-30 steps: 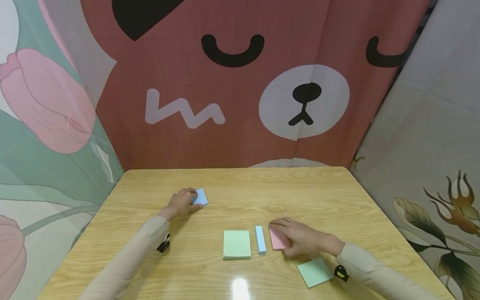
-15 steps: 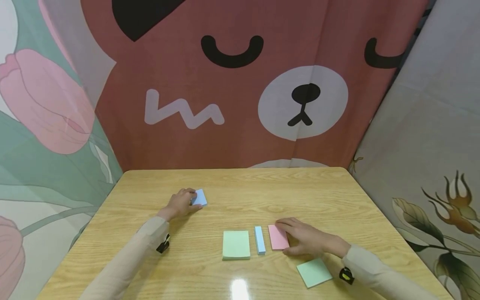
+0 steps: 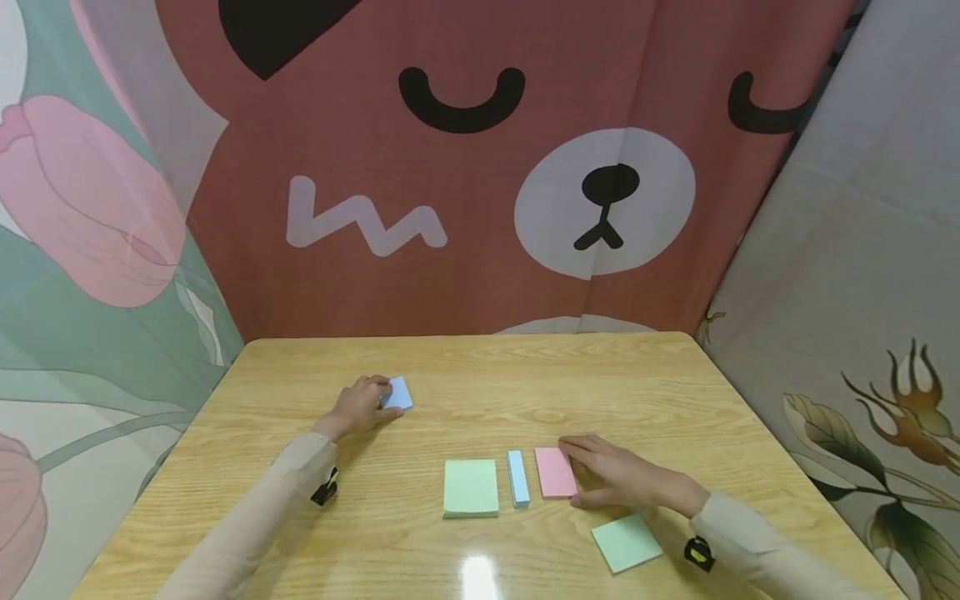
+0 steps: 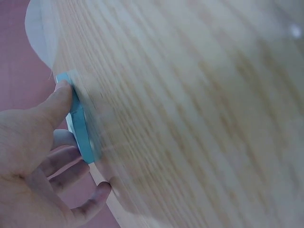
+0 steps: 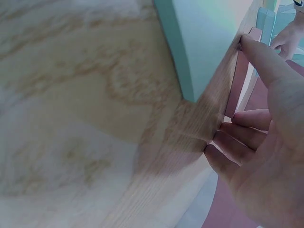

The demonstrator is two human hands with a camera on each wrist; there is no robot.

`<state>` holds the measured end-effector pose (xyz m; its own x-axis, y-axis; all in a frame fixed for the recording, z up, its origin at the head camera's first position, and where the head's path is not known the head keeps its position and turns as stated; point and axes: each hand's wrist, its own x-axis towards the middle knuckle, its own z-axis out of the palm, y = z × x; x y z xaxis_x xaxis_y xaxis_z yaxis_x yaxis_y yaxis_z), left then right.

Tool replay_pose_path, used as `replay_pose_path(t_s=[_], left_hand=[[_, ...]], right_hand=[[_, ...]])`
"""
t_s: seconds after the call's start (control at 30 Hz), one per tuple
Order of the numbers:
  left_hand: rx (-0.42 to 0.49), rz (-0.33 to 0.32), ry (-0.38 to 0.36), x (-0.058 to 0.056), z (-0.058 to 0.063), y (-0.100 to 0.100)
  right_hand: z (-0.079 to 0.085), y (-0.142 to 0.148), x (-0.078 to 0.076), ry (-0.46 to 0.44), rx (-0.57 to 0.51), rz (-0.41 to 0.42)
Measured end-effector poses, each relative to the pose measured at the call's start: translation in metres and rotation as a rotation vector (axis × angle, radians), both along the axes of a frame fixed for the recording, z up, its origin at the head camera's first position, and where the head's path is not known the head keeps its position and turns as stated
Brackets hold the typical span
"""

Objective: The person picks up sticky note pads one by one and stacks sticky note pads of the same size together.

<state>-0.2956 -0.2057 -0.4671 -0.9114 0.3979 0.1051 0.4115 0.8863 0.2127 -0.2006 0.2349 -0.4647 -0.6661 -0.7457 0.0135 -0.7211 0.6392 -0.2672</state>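
Observation:
At the table's far left, my left hand (image 3: 358,407) pinches a small blue sticky-note pad (image 3: 399,394) that lies on the wood. In the left wrist view the thumb sits on one end of this blue pad (image 4: 81,130), fingers along its other side. My right hand (image 3: 622,477) rests on the table beside a pink sticky-note pad (image 3: 553,473), with fingertips and thumb at its right edge. The fingers are spread and not gripping it. Left of the pink pad lie a narrow light-blue sticky-note strip pad (image 3: 518,479) and a thick green square pad (image 3: 471,487).
Another green sticky-note pad (image 3: 627,543) lies turned at an angle below my right hand, near the wrist. The wooden table (image 3: 480,375) ends at the back against a bear-print curtain (image 3: 360,283). Printed curtains hang on both sides.
My right hand has loosened from the pink pad and drawn slightly to the right, uncovering more of it. The left hand and the blue pad have barely moved.

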Motion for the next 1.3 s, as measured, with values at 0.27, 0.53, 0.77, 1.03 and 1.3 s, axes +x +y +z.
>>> replay_pose_path(t_s=[0.27,0.53,0.77,1.03,1.3], left_hand=[[0.005,0.002,0.000,0.002,0.003,0.000],[0.030,0.000,-0.003,0.000,0.002,-0.002],[0.055,-0.002,0.041,-0.002,-0.006,-0.005],[0.128,-0.005,0.055,-0.005,-0.012,-0.006],[0.121,-0.015,0.052,-0.008,-0.011,-0.009]], right_hand=[[0.001,0.000,-0.001,-0.047,-0.001,-0.016],[0.003,0.000,-0.002,-0.063,-0.014,-0.029],[0.002,0.001,-0.002,-0.089,-0.023,-0.031],[0.003,0.000,-0.002,-0.104,-0.020,-0.028],[0.003,-0.001,-0.001,-0.108,-0.019,-0.037]])
